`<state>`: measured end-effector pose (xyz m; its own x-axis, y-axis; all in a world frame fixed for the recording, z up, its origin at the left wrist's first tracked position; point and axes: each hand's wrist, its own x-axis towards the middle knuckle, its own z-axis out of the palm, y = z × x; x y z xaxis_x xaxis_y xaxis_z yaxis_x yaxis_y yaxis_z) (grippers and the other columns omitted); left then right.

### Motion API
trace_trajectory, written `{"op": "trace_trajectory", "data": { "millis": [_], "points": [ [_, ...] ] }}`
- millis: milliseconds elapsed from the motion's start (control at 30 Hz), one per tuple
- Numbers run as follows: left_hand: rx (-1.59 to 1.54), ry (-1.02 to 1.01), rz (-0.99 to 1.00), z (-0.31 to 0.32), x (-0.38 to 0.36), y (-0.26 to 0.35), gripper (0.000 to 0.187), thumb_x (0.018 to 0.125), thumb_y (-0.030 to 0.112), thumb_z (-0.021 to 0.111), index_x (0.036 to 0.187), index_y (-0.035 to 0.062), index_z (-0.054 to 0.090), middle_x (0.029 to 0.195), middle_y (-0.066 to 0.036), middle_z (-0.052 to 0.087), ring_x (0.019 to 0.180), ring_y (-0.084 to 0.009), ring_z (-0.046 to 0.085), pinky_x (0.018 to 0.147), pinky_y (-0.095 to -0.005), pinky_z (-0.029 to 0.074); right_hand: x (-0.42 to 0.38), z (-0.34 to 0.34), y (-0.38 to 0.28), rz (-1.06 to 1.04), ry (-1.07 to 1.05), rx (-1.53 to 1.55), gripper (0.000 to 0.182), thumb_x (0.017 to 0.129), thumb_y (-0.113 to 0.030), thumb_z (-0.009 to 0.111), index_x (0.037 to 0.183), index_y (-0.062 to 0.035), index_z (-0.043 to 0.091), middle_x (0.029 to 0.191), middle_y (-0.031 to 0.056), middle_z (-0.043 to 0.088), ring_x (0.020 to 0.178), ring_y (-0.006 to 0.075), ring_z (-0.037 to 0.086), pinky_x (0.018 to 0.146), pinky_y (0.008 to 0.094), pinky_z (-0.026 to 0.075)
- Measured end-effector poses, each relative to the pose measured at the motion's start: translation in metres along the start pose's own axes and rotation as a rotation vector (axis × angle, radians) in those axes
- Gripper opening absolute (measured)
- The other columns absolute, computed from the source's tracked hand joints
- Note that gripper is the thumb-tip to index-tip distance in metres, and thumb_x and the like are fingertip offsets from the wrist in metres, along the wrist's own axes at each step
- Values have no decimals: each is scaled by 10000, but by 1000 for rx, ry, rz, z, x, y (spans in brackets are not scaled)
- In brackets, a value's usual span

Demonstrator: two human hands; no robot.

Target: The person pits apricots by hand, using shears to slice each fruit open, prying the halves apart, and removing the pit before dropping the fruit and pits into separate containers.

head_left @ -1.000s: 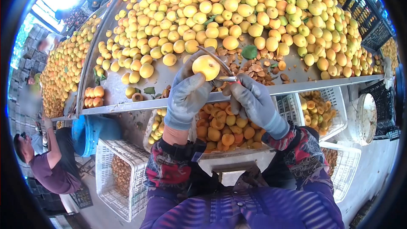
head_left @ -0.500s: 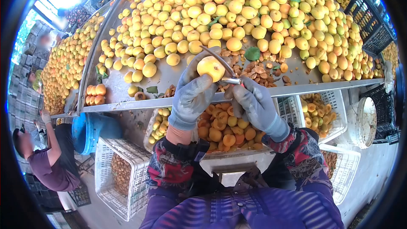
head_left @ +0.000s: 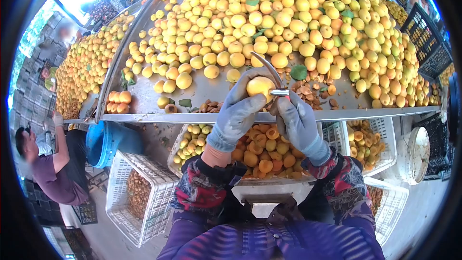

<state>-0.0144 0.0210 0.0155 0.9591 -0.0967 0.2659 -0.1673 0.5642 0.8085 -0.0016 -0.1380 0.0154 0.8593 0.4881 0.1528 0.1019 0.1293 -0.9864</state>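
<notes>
My left hand point(head_left: 239, 107), in a grey glove, holds a yellow-orange fruit point(head_left: 260, 89) above the front edge of the metal table point(head_left: 216, 117). A curved blade point(head_left: 267, 65) with a shiny metal collar is gripped in my right hand point(head_left: 299, 119), gloved too. The collar touches or nearly touches the fruit's right side; the exact contact is hidden. Beyond both hands a large pile of yellow fruit point(head_left: 250, 24) covers the table, with brown pits point(head_left: 308, 92) scattered near its front. Below my hands, a container is filled with opened orange fruit point(head_left: 264, 150).
White crates point(head_left: 166, 188) stand below the table on the left and right. A blue bucket point(head_left: 108, 145) is at left, beside a seated person point(head_left: 57, 168). A white bucket point(head_left: 418, 156) and black crates point(head_left: 426, 38) are at right.
The view has shifted, so the table and its pile appear farther right. The blade's collar now lies nearer the fruit's side, and my hands are closer together.
</notes>
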Motion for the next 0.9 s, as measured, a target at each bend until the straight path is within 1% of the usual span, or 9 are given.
{"op": "trace_trajectory", "data": {
  "millis": [67, 200, 500, 600, 667, 700, 733, 800, 900],
  "points": [
    [-59, 16, -46, 2, -2, 2, 428, 849, 137, 602, 1232, 7, 462, 1125, -59, 523, 1056, -147, 500, 928, -286, 399, 0, 0, 8, 24, 39, 29, 241, 997, -230, 460, 1007, -8, 553, 661, -43, 469, 552, 15, 410, 481, 196, 335],
    [-76, 37, -37, 1, -1, -3, 409, 861, 130, 595, 1232, 18, 464, 1124, -49, 518, 1058, -143, 501, 931, -286, 402, 6, 6, 19, -8, 94, 7, 220, 992, -207, 474, 1002, -1, 548, 650, -48, 454, 574, 12, 383, 491, 194, 317],
    [0, 149, -5, -8, 3, -16, 363, 897, 80, 576, 1235, 31, 452, 1090, -19, 513, 964, -96, 502, 851, -235, 426, 25, 4, 39, -167, 165, -169, 220, 967, -222, 522, 962, -2, 540, 663, 37, 531, 547, 133, 508, 509, 283, 409],
    [149, 195, 28, -11, 7, -21, 348, 904, 91, 582, 1225, 34, 461, 1063, -14, 518, 958, -92, 499, 850, -236, 428, 32, -8, 35, -176, 187, -692, 247, 938, -261, 561, 915, -16, 532, 678, 95, 595, 518, 242, 579, 472, 330, 420],
    [251, 203, 57, -9, 12, -27, 340, 907, 100, 587, 1219, 36, 466, 1050, -13, 520, 957, -91, 499, 850, -236, 431, 35, -13, 33, -404, 290, -1156, 263, 916, -292, 580, 882, -37, 527, 670, 138, 605, 546, 326, 592, 450, 377, 417],
    [171, 259, 43, -11, 13, -27, 361, 906, 105, 590, 1235, 25, 465, 1062, -24, 529, 966, -104, 509, 858, -254, 436, 37, -17, 35, -428, 369, -1273, 246, 932, -286, 568, 868, -52, 534, 568, 81, 522, 488, 219, 566, 442, 337, 398],
    [95, 319, 29, -13, 14, -25, 382, 905, 110, 593, 1251, 14, 463, 1075, -34, 537, 974, -116, 520, 867, -271, 441, 37, -21, 33, -414, 375, -1283, 246, 932, -286, 568, 868, -52, 534, 568, 81, 522, 488, 219, 566, 442, 337, 398],
    [-49, 194, 26, -17, 15, -13, 412, 903, 113, 592, 1272, -1, 450, 1099, -52, 545, 996, -136, 532, 881, -293, 444, 37, -27, 21, -179, 329, -313, 246, 947, -273, 559, 825, -61, 525, 553, 1, 447, 478, 99, 479, 441, 274, 368],
    [-199, 55, 42, -17, 15, -8, 472, 896, 119, 595, 1310, -27, 422, 1142, -83, 555, 1048, -173, 541, 916, -330, 436, 14, -20, 0, 0, 127, -17, 238, 960, -240, 544, 814, -53, 522, 590, -56, 416, 523, 37, 371, 462, 224, 316]
  ]
}}
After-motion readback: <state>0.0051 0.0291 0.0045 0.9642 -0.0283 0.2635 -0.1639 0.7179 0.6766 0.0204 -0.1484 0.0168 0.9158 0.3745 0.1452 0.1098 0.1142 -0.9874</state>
